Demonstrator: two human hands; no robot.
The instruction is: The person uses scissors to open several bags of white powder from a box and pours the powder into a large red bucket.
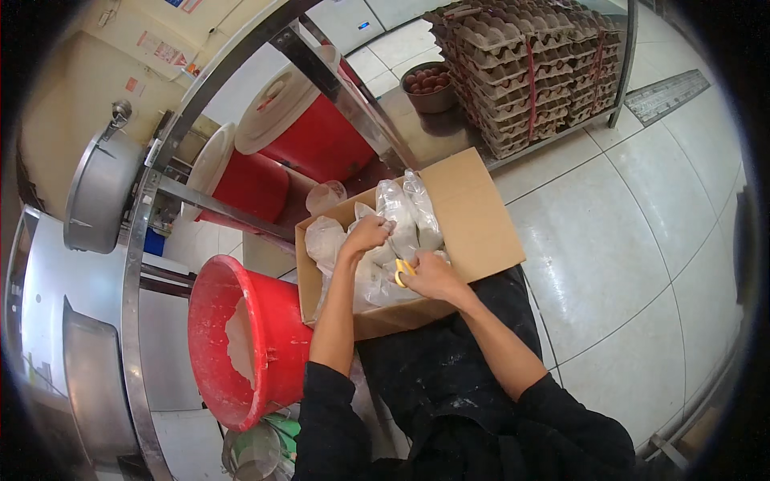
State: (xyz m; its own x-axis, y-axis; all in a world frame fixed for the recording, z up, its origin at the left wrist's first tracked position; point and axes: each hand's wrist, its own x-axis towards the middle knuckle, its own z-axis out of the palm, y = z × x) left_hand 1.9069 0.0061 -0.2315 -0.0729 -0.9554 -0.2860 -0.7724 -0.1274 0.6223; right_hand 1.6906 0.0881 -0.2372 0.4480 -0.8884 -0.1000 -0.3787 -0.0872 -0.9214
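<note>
A cardboard box (385, 327) stands open before me, packed with several clear plastic bags of white powder (397, 207). Its wide flap (475, 222) is folded outward on the right. My left hand (368, 235) is over the middle of the box, its fingers closed on the plastic of one bag; the pinched part is mostly hidden. Just to the right and closer to me, my right hand (436, 278) grips yellow-handled scissors (402, 273). The blades are hidden, so I cannot tell whether they touch a bag.
At left stands a red plastic tub (252, 361) holding white powder. Beyond the box are lidded red bins (325, 132), a clear plastic cup (326, 197), a pot of eggs (428, 87) and stacked egg trays (529, 78). A metal rack post (135, 288) rises left. Tiled floor (607, 240) lies right.
</note>
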